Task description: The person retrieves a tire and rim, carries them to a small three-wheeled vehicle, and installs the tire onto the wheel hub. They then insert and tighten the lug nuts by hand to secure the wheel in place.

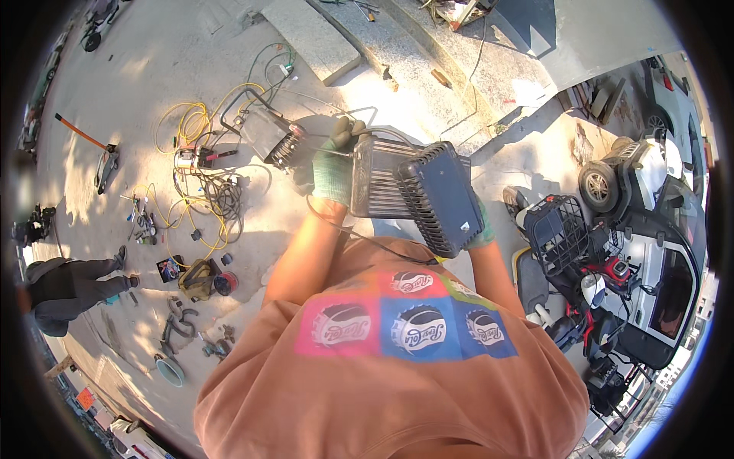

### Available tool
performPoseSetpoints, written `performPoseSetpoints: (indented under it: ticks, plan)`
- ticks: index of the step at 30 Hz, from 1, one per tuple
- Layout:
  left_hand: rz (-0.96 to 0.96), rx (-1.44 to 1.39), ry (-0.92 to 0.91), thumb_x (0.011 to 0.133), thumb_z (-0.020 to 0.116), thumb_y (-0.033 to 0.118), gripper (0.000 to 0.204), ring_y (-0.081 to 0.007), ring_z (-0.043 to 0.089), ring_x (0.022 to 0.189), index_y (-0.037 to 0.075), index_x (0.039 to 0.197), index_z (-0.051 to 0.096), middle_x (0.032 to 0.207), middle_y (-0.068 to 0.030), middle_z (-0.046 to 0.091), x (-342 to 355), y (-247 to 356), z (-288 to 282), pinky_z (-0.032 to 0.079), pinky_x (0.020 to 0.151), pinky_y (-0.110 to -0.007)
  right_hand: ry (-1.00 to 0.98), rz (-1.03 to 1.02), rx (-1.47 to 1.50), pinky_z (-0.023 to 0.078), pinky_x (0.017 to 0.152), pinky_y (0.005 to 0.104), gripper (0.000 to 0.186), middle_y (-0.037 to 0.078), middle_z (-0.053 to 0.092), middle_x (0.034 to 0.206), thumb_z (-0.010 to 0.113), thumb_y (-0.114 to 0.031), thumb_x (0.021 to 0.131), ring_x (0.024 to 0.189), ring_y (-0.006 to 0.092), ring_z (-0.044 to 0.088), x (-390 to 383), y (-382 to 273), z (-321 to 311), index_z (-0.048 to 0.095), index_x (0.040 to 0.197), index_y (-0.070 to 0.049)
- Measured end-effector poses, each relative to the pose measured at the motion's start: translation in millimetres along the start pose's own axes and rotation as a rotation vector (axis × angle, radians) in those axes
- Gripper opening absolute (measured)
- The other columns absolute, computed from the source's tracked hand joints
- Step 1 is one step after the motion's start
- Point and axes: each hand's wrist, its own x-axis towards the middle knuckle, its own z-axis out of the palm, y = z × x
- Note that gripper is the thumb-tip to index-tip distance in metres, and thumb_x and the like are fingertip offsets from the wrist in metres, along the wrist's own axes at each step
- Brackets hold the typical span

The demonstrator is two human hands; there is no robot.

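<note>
My left hand, in a green knitted glove with dark fingertips, has its fingers curled at the upper left of a grey ridged metal housing. A dark rectangular case with finned edges lies over that housing's right part. My right hand, also gloved, grips the dark case from its right side, its fingers largely hidden behind it. A dark cable runs over the top of the two units and another hangs below them. Just left of my left glove is a black item with a coiled spring, beside a tubular handle.
Yellow and black cables, a red-handled tool and an orange-handled jack lie at left, near a person's legs and a bag. Concrete steps stand ahead. Scooters and white vehicles are parked right.
</note>
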Motion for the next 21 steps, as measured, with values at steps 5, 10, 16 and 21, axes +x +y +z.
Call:
performPoseSetpoints:
  ticks: [5,10,16,21]
  plan:
    - [0.142,-0.023,0.180,0.083,0.049,-0.003,0.036,-0.0293,0.057,0.098,0.008,0.118,0.051,0.109,-0.0160,0.057,71.8,5.7,9.8,0.048,0.087,-0.042,0.036,0.017,-0.125,0.049,0.089,0.0327,0.050,0.007,0.056,0.123,0.058,-0.021,0.091,0.107,0.0174,0.057,84.0,-64.4,-0.5,0.040,0.136,-0.008]
    - [0.271,-0.122,0.140,0.082,0.053,-0.003,0.031,-0.0303,0.059,0.095,0.007,0.111,0.057,0.101,-0.0147,0.062,155.3,45.1,-3.6,0.050,0.086,-0.044,-0.047,0.040,-0.119,0.052,0.080,0.0332,0.046,0.008,0.058,0.118,0.059,-0.023,0.091,0.100,0.0190,0.060,187.8,-95.3,1.1,0.045,0.132,-0.007]
    - [0.362,-0.339,-0.112,0.079,0.053,-0.007,0.043,-0.0316,0.060,0.101,0.002,0.121,0.050,0.108,-0.0166,0.060,284.3,107.9,-25.6,0.052,0.087,-0.043,-0.045,0.118,-0.145,0.052,0.081,0.0338,0.047,0.008,0.058,0.118,0.058,-0.025,0.091,0.101,0.0196,0.060,329.0,-116.2,46.3,0.045,0.132,-0.007]
    - [0.471,-0.179,-0.040,0.076,0.055,-0.003,0.057,-0.0318,0.053,0.113,0.005,0.131,0.039,0.123,-0.0172,0.050,327.5,147.7,27.5,0.045,0.098,-0.042,-0.089,0.161,-0.163,0.052,0.081,0.0344,0.048,0.008,0.058,0.119,0.057,-0.028,0.091,0.101,0.0201,0.060,422.9,-152.2,91.5,0.045,0.132,-0.007]
